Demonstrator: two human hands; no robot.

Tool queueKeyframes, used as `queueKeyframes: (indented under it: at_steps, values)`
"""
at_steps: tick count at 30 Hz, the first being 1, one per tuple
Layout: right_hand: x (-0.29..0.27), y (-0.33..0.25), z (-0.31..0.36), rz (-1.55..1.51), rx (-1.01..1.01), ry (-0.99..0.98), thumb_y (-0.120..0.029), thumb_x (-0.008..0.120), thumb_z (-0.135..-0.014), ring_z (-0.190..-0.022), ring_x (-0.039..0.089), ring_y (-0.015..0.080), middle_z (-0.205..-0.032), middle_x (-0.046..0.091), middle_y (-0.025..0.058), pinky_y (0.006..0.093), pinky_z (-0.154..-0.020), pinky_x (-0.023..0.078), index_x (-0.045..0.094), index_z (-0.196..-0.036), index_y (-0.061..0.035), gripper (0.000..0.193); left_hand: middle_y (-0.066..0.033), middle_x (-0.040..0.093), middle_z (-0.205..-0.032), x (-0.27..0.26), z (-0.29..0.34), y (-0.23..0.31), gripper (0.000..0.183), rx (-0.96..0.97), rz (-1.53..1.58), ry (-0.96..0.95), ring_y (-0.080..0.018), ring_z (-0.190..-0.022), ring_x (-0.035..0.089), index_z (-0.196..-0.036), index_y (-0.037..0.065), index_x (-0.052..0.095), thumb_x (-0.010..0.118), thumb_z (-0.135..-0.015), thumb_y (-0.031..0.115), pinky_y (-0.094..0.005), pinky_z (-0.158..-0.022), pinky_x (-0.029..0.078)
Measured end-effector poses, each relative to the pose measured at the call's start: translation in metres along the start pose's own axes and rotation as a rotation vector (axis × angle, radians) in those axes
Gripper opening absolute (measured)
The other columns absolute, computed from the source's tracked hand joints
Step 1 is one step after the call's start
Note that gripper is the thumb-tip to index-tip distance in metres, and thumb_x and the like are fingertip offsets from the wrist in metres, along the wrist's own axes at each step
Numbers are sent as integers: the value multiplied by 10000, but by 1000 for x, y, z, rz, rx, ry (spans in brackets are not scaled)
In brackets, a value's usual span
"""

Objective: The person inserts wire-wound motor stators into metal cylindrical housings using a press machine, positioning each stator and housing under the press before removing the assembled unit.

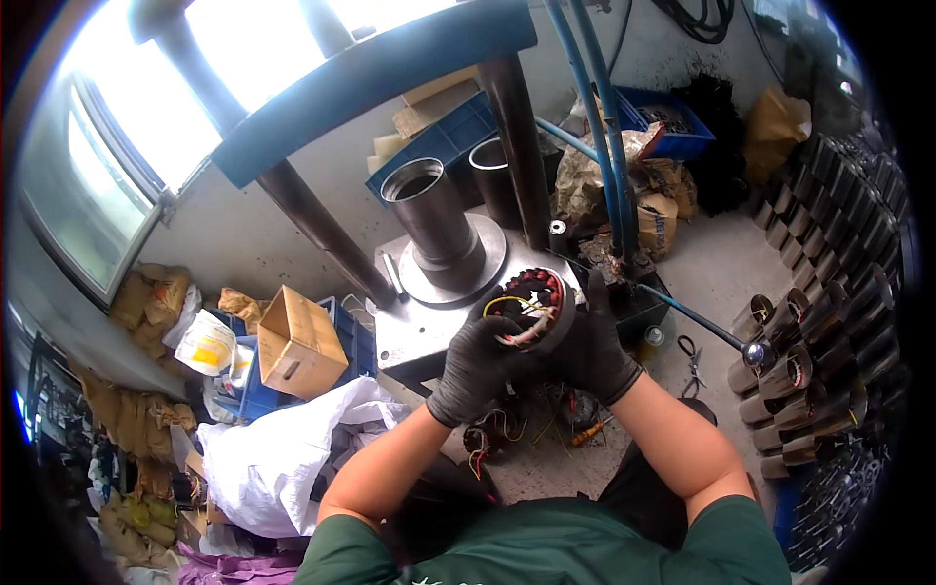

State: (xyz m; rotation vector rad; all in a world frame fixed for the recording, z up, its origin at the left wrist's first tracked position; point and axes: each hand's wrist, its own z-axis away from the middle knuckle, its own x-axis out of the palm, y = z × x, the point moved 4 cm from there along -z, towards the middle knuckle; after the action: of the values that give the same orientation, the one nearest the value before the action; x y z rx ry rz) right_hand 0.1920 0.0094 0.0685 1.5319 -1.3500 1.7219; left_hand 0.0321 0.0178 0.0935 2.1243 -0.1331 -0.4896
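Both my hands wear black gloves and are closed around a wound motor stator (pixel 559 310), a ring with red coils, pale lacing and loose yellow and white wires. My left hand (pixel 470 369) grips its left side, and my right hand (pixel 597 353) supports its right side. The fingers underneath are partly hidden. The stator is held up, open end tilted upward, over the near edge of the press's metal bed (pixel 429 331). Just beyond it, a hollow steel cylinder (pixel 436 234) stands upright on a round plate (pixel 487 258) on that bed.
Dark press columns (pixel 327 234) support a blue crossbeam (pixel 380 88). A ball-ended lever (pixel 756 354) juts out at right, near scissors (pixel 691 361) on the floor. Several metal cylinders (pixel 790 375) are stacked far right. At left are a cardboard box (pixel 300 346) and a white sack (pixel 268 463).
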Motion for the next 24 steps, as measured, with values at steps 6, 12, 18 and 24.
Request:
queueKeyframes:
  at_steps: [6,12,18,24]
  values:
    - [-25,-11,5,283,-56,334,-779,553,-869,-1172,613,407,-1409,532,262,564,-979,515,197,-1622,-100,1074,-115,683,-1199,-109,-68,17,395,-74,-175,198,-193,-1022,675,-1175,7,627,835,-859,122,-300,-904,553]
    - [-30,-11,6,256,-60,440,-667,577,-909,-969,677,355,-1169,651,235,522,-852,559,345,-1527,-58,898,-80,733,-1018,-200,-174,20,349,-27,-491,186,-144,-941,673,-1101,-10,677,830,-878,210,-297,-859,537]
    - [-35,-9,10,194,-56,416,-635,613,-932,-887,703,339,-1077,676,203,494,-820,578,451,-1408,-86,744,-74,734,-979,-201,-211,25,364,-238,-805,-10,-132,-907,651,-1053,-2,706,857,-846,257,-303,-839,534]
    - [-37,-4,11,222,-29,416,-626,588,-954,-882,713,312,-1037,689,186,468,-826,581,473,-1400,-73,719,-43,727,-955,-209,-214,-15,340,-239,-593,-4,-121,-892,635,-1050,12,711,863,-838,231,-295,-840,520]
